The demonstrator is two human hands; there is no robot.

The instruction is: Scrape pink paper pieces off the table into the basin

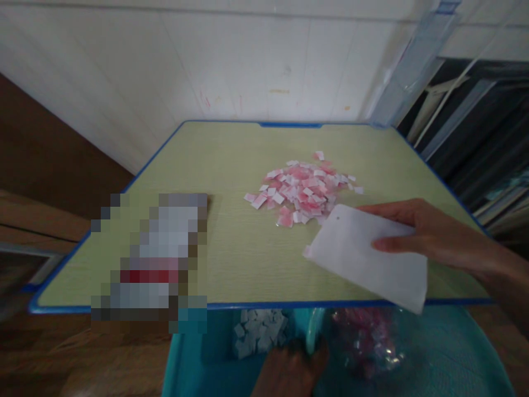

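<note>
My right hand (413, 234) grips a flat white rectangular packet (372, 256), thumb on top and fingers behind. The packet is tilted over the table's front right, with a small dark hole near one corner. Just beyond it lies a loose pile of small pink and white paper-like pieces (306, 187). Low in front of the table, my left hand (291, 369) is closed around a pale teal handle (314, 328); its fingers are dark and partly hidden. Beside that hand, many whitish square pieces (260, 333) lie in a teal container.
The table (231, 154) has a pale green top and blue edging. A pixelated object (161, 248) lies at its left. Below the front edge stands a large teal tub (450, 353) with a clear bag of pink pieces (367, 336). A white wall (248, 60) rises behind.
</note>
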